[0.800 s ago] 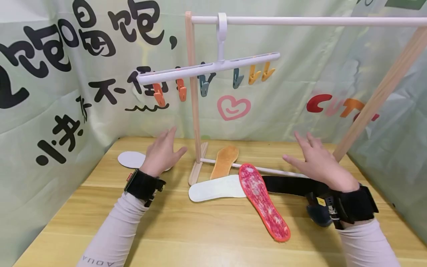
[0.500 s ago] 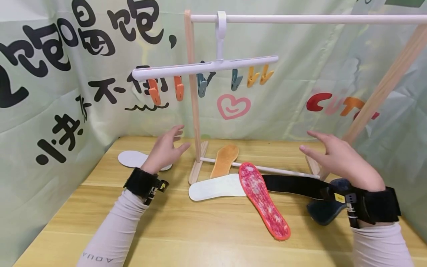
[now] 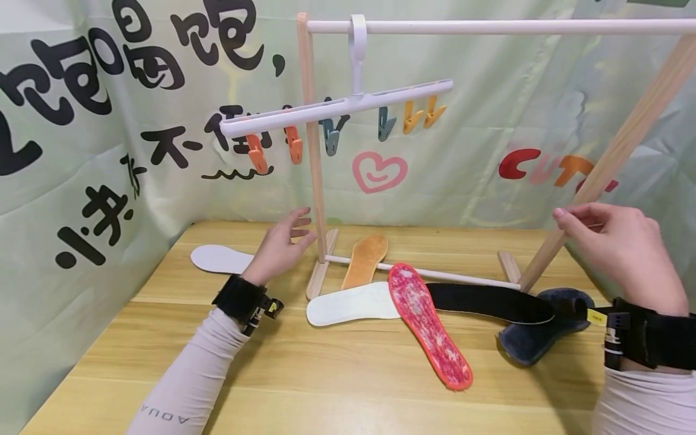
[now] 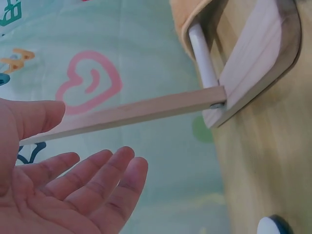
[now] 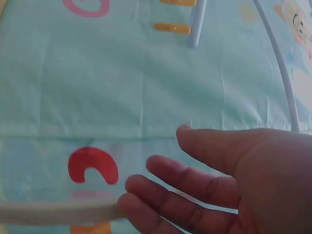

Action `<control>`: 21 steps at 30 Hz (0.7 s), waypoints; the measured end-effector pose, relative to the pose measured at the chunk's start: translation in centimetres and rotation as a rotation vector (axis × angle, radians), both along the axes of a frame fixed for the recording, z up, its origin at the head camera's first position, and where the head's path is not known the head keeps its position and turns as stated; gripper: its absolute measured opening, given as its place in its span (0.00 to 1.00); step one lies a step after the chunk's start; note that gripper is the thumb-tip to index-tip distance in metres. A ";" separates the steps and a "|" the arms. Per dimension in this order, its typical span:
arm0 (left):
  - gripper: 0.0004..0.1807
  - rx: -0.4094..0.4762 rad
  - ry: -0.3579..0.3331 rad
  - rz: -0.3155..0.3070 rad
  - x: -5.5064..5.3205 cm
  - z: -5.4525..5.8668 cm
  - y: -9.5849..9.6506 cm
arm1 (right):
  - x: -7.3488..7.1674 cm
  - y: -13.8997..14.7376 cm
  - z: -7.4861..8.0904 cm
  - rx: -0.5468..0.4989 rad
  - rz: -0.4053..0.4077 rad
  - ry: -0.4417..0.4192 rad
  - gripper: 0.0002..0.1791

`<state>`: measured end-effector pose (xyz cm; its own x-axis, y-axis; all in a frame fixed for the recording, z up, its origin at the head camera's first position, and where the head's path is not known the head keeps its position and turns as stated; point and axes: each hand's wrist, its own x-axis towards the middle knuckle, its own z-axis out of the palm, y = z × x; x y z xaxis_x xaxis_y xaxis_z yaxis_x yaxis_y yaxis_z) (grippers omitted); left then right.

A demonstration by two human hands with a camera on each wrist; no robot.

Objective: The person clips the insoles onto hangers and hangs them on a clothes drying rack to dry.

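Observation:
My left hand point(image 3: 280, 251) hovers beside the left wooden post point(image 3: 314, 157) of a drying rack, fingers spread and palm facing inward. Nothing lies in its grasp in the left wrist view. By the right post point(image 3: 625, 133) is my right hand point(image 3: 631, 248), its fingers loosely bent and holding nothing; the fingertips overlap the post in the right wrist view. A purple-white hanger point(image 3: 337, 109) with orange, blue-grey and yellow clips hangs tilted from the rack's top bar point(image 3: 489, 26). Below lie a red insole point(image 3: 429, 326), a white insole point(image 3: 353, 305) and a black insole point(image 3: 484, 302).
An orange-tan insole point(image 3: 367, 260) leans across the rack's lower bar point(image 3: 462, 278). A dark blue insole point(image 3: 530, 344) lies at the right, partly under the black one. Another white insole point(image 3: 220, 260) is behind my left wrist. A printed cloth backdrop point(image 3: 435, 199) encloses the table point(image 3: 326, 386).
My right hand has moved right to the right post, its fingers bending more, uncovering the dark blue insole. My left hand has shifted slightly right toward the left post. The hanger has swayed.

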<state>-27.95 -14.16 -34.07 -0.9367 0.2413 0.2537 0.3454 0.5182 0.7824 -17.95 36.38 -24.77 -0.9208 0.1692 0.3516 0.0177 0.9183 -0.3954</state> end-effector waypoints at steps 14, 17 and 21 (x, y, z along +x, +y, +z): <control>0.32 -0.050 0.039 -0.028 -0.2 -0.7 0.7 | 0.1 1.6 0.0 -0.091 -0.069 0.013 0.39; 0.32 -0.054 0.036 -0.025 -0.2 -0.7 0.8 | -0.1 1.6 -0.1 -0.089 -0.077 -0.002 0.41; 0.31 -0.046 0.030 -0.012 -0.1 -0.6 1.0 | -0.4 1.7 -0.3 -0.084 -0.069 0.000 0.40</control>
